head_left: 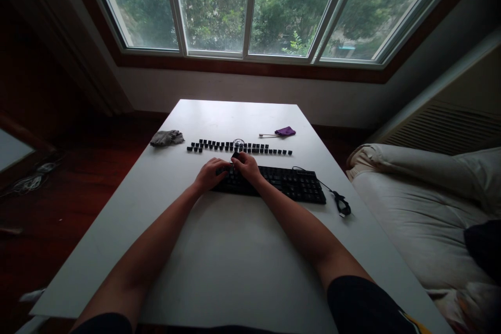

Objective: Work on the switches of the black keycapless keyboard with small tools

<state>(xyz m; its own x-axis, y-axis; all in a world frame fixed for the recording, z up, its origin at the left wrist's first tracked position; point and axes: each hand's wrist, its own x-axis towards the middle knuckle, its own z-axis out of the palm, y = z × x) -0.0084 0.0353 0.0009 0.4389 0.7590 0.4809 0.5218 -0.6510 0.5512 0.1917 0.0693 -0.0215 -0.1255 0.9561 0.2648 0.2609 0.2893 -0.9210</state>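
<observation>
A black keyboard (pixel 291 181) lies across the middle of a white table (pixel 235 255). My left hand (pixel 211 173) rests over its left end, fingers reaching along the keys with a gap between thumb and fingers. Close beside it, my right hand (pixel 246 165) is closed, pinching a small black piece that looks like a keycap (pixel 235 155) above the keyboard's back edge. Behind both hands, loose black keycaps (pixel 270 150) stand in two uneven rows. A thin wire loop (pixel 238 142) lies among them. My hands and forearms hide part of the keyboard.
A crumpled grey cloth (pixel 167 138) lies at the table's left edge. Toward the back right is a purple cloth (pixel 285 131) beside a thin stick (pixel 268 135). The keyboard's bundled cable (pixel 342 203) sits near the right edge. A pale sofa (pixel 407 209) stands to the right.
</observation>
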